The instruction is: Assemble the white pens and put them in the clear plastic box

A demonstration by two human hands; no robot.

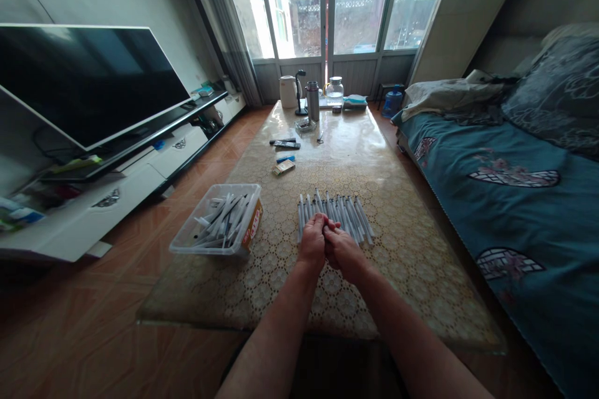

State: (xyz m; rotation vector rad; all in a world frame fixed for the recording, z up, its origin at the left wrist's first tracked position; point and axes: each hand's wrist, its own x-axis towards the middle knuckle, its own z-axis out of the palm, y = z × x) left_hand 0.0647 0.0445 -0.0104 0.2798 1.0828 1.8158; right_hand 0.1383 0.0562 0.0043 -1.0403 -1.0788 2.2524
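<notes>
My left hand (314,238) and my right hand (344,249) are brought together over the near side of a row of slim, whitish pen-like tubes (349,215), several with dark ends. Fingers of both hands are curled in against each other, and whatever they pinch is hidden. The tubes lie side by side on the patterned tablecloth (276,280), pointing away from me. To the left, a clear plastic box (176,243) with a brown and red label holds a loose heap of similar tubes.
Farther along the table are a cigarette-type box (283,167), a blue lighter-like item (286,159), remote controls (286,144), a glass ashtray (306,126), a steel flask (312,103), a kettle (287,92) and a glass jug (335,92). A bed (468,199) flanks the right.
</notes>
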